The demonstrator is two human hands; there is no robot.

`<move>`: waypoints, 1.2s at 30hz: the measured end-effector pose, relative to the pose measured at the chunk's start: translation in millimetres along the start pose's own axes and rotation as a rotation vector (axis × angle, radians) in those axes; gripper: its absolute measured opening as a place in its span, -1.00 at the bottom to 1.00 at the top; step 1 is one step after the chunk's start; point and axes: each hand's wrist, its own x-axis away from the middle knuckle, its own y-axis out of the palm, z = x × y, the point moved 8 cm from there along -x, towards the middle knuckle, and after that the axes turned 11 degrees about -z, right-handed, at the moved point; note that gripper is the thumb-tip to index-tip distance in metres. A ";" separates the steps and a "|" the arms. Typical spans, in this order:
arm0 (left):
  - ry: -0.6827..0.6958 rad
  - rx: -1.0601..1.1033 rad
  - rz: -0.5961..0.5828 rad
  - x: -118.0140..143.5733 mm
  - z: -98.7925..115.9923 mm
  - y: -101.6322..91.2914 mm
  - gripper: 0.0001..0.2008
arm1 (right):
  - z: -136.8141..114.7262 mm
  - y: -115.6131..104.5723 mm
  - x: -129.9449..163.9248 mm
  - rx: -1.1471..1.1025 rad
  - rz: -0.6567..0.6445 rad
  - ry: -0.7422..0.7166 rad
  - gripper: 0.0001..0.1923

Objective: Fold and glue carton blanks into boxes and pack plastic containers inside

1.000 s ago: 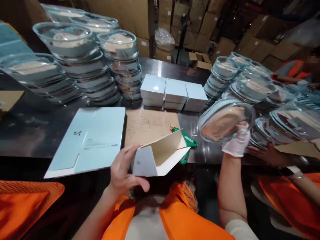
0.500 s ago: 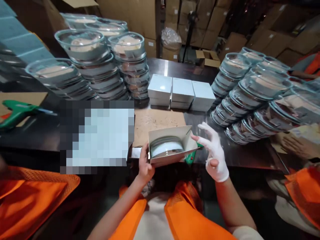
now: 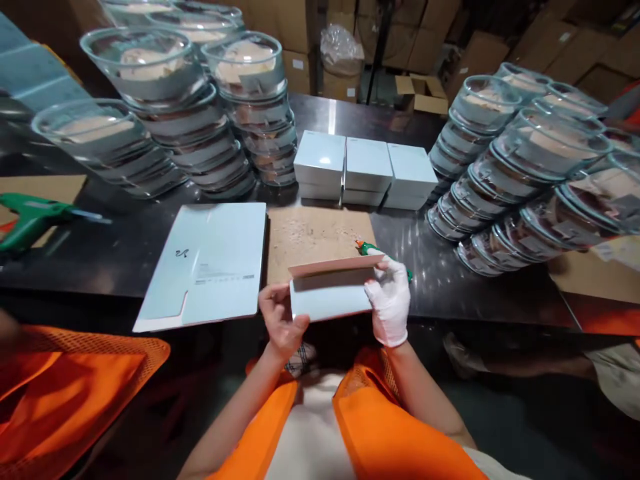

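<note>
I hold a small pale blue carton (image 3: 330,297) at the table's near edge, its top flap folded almost flat over it. My bare left hand (image 3: 280,319) grips its left end. My white-gloved right hand (image 3: 390,299) grips its right end, fingers on the flap. What is inside the carton is hidden. Behind it lies a brown cardboard sheet (image 3: 315,233) with crumbs of glue, and the tip of a green glue gun (image 3: 373,249) peeks out past my right hand.
Flat blue carton blanks (image 3: 210,263) lie at my left. Three closed blue boxes (image 3: 365,170) sit mid-table. Stacks of glass bowls (image 3: 200,120) rise at the left, and further stacks of bowls (image 3: 525,173) lean at the right. Another green glue gun (image 3: 33,217) lies far left. Orange-vested people flank me.
A second ago my right hand carried a glass bowl; half a second ago it sat inside the open carton. Now the flap is folded down and both hands grip the carton.
</note>
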 end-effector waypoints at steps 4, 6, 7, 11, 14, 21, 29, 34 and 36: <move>0.145 -0.032 -0.055 -11.8 20.3 4.2 -0.59 | -4.4 5.7 -0.4 -0.038 0.015 0.074 -0.46; 0.144 -0.082 -0.104 -16.0 21.3 2.1 -0.59 | -5.0 -9.4 1.0 0.063 -0.027 0.131 -0.51; 0.138 -0.102 -0.124 -17.3 20.0 0.1 -0.51 | -4.1 -22.8 3.4 0.167 -0.029 0.168 -0.57; 0.162 -0.161 -0.184 -18.7 13.0 -2.5 -0.30 | 14.1 -86.6 22.1 0.844 0.057 0.514 -0.55; 0.246 -0.230 -0.214 -18.4 14.6 7.6 -0.44 | 45.2 -101.6 36.0 1.043 -0.032 0.858 -0.59; 0.231 -0.311 -0.125 -6.5 42.3 3.4 -0.72 | 77.7 -96.7 34.8 0.320 0.180 0.736 -0.74; -0.282 -0.273 -0.089 24.5 22.0 -28.6 -0.68 | 44.4 -92.1 56.3 0.138 0.266 0.370 -0.58; -0.284 -0.326 -0.131 10.4 30.1 -3.3 -0.71 | 41.2 -61.5 75.1 0.053 -0.119 0.505 -0.61; -0.252 -0.330 -0.154 4.8 37.3 6.9 -0.75 | 32.8 -62.7 84.3 0.094 -0.083 0.470 -0.71</move>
